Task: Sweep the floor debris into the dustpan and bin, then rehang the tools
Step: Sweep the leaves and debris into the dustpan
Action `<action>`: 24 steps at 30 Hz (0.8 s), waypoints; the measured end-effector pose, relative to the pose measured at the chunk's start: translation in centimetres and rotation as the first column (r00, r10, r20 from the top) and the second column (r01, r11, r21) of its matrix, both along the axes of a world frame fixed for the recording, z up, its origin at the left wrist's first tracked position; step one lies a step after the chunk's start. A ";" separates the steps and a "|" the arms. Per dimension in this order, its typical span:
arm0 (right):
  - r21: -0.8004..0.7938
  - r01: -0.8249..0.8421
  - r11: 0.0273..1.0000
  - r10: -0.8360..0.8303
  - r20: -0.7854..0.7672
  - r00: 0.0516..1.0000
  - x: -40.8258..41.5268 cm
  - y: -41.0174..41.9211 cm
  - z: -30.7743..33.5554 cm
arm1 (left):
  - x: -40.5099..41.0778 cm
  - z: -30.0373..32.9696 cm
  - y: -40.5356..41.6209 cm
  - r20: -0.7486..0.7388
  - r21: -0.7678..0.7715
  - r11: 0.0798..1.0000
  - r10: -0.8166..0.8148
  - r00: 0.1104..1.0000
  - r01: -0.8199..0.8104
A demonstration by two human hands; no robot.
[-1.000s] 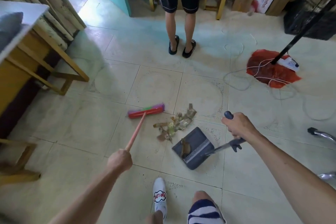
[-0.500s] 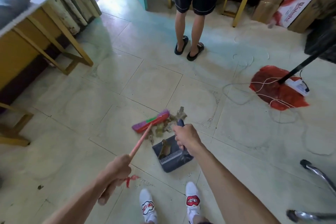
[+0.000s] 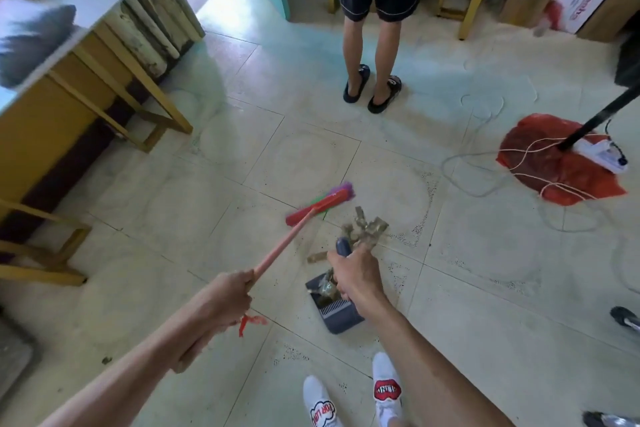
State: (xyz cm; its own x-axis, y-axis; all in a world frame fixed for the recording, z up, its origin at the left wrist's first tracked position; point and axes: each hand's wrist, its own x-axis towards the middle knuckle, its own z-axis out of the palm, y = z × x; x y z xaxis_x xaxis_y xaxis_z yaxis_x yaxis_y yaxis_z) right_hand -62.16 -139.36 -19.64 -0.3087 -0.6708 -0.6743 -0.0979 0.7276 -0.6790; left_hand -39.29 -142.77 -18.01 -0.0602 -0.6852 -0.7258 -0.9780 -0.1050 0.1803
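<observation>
My left hand (image 3: 227,298) grips the pink handle of a broom (image 3: 277,250), whose red head with green and purple bristles (image 3: 320,203) rests on the tiled floor just left of a heap of brown debris (image 3: 363,230). My right hand (image 3: 355,279) is closed around the upright dark-blue handle of a grey dustpan (image 3: 337,312). The pan sits on the floor just in front of the debris, and a few scraps lie inside it. My hand hides part of the pan.
A person's legs in dark sandals (image 3: 372,87) stand beyond the debris. A yellow wooden table (image 3: 69,87) is at the left. A red bag (image 3: 561,163) with a power strip, cables and a black pole lies at the right. My white shoes (image 3: 388,388) are below.
The broom head has lifted away to the far left of the debris. My right hand and the dustpan have stayed put; the view shifted slightly.
</observation>
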 end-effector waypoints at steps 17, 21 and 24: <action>-0.053 0.188 0.981 -0.194 -0.178 0.965 -1.9 -0.3 0.2 | -1.1 -3.7 -8.3 0.183 0.111 0.815 -0.580 0.794 0.569; -0.046 0.168 0.985 -0.174 -0.228 0.958 -0.6 -1.5 -0.1 | 3.4 -1.4 -12.2 0.093 0.056 0.888 -0.460 0.883 0.456; -0.020 0.184 0.983 -0.183 -0.239 0.954 1.4 -1.7 -0.7 | 6.9 -0.6 -15.5 0.034 0.028 0.898 -0.439 0.898 0.439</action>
